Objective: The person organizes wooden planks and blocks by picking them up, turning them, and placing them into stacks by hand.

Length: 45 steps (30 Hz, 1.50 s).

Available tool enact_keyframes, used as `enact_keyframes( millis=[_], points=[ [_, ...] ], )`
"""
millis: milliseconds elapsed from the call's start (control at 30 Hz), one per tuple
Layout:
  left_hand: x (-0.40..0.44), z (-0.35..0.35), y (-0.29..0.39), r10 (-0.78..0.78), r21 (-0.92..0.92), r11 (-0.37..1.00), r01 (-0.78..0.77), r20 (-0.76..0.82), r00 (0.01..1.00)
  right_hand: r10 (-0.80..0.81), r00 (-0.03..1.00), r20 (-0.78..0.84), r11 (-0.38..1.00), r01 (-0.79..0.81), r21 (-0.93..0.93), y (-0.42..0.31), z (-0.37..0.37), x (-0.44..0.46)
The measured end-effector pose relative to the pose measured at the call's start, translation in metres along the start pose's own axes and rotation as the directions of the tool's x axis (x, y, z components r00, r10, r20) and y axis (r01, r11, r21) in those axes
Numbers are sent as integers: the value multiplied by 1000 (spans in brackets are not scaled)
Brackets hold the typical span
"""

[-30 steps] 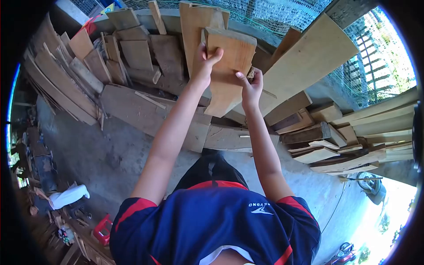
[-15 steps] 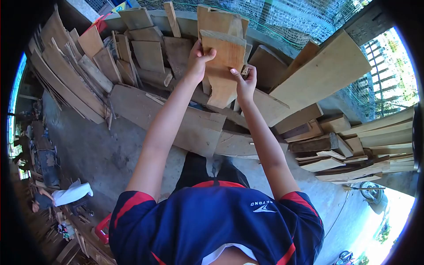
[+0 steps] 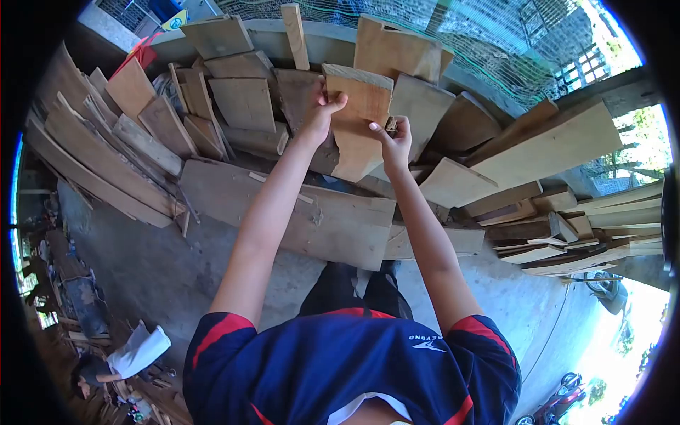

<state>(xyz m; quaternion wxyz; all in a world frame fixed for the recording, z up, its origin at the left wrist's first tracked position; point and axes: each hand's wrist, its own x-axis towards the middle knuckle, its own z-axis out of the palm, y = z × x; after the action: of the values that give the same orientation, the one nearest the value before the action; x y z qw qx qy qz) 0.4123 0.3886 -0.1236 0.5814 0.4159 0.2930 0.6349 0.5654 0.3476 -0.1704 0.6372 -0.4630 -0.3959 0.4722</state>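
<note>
A short, thick wooden board [image 3: 359,131] with a jagged lower left edge is held up in front of me at arm's length. My left hand [image 3: 322,113] grips its left edge, thumb lying across the face. On the right edge my right hand [image 3: 394,142] is closed, with its thumb pressed on the face and the fingers behind. Behind the held board, other boards [image 3: 397,53] lean upright against a low wall. Below it lies a long, wide plank [image 3: 312,219].
Stacked planks [image 3: 106,145] lean on the left, and a large pale board [image 3: 559,145] slants on the right. Split wood pieces [image 3: 559,230] are piled at lower right. Green netting [image 3: 489,49] hangs behind. Another person [image 3: 92,372] is at lower left; a motorbike [image 3: 563,400] stands at lower right.
My view has shifted, so the leaning boards behind now appear farther right around the held board. Both hands keep their grip on it. The person at lower left appears lower in view.
</note>
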Motion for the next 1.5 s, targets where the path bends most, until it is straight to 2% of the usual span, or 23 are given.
enact_keyframes(
  millis=[33,133,167,233,267,300,367,400,467,500,567,667,767,867,933,1000,1067,1100,1167,1233,1333,1433,1500],
  points=[
    [7,-11,0,2,-2,1000,-2,-9,1000,-7,1000,-2,1000,7,-7,4,11,6],
    [26,-40,-7,3,30,1000,-1,-39,999,-105,993,-54,927,78,-368,29,33,19],
    [31,-48,-11,-2,25,1000,3,-36,999,-285,958,-38,878,245,-412,39,38,23],
    [39,-68,-30,23,116,993,-15,-63,998,-299,952,65,644,252,-722,61,29,17],
    [43,-76,-41,26,77,997,-18,-109,994,-229,971,74,595,200,-778,73,23,8],
    [47,-88,-54,35,105,994,-21,-132,991,-13,991,132,647,110,-754,90,9,-4],
    [56,-97,-64,49,132,991,-24,-191,980,400,901,166,662,-159,-732,102,-21,-40],
    [63,-99,-68,61,144,989,-31,-208,976,483,855,189,703,-249,-666,100,-37,-64],
    [78,-116,-82,103,162,985,-64,-242,965,561,805,193,562,-199,-803,155,-98,-122],
    [87,-120,-81,107,165,984,-67,-251,962,650,745,149,401,-170,-900,161,-123,-147],
    [106,-130,-83,124,161,983,-86,-239,963,750,661,-35,197,-273,-942,174,-169,-202],
    [131,-140,-88,133,191,977,-91,-221,966,754,594,-280,113,-538,-835,138,-196,-252],
    [152,-143,-94,137,169,980,-101,-220,966,646,658,-387,167,-616,-770,141,-223,-296],
    [168,-151,-94,107,164,983,-78,-176,978,605,553,-572,144,-783,-605,142,-231,-322],
    [177,-166,-95,33,227,974,-19,-58,998,720,353,-597,198,-929,-312,136,-226,-330],
    [190,-179,-105,-5,339,940,32,-82,997,743,357,-567,182,-922,-341,140,-225,-334],
    [201,-182,-107,-42,451,888,87,-108,993,736,503,-454,111,-750,-652,146,-221,-337],
    [205,-181,-106,-48,485,871,80,-78,996,739,515,-434,78,-706,-704,137,-209,-327],
    [216,-187,-110,-58,521,850,75,-49,997,740,531,-412,126,-711,-692,134,-195,-315],
    [235,-208,-125,-2,764,634,120,-154,988,733,558,-389,179,-711,-680,133,-185,-303],
    [250,-221,-129,-51,809,541,231,-242,969,724,581,-371,247,-722,-647,134,-181,-291],
    [255,-226,-135,4,762,630,150,-196,981,705,603,-374,280,-721,-634,124,-173,-282],
    [250,-208,-122,15,838,438,326,-370,929,714,564,-415,258,-763,-593,118,-172,-281]
  ],
)
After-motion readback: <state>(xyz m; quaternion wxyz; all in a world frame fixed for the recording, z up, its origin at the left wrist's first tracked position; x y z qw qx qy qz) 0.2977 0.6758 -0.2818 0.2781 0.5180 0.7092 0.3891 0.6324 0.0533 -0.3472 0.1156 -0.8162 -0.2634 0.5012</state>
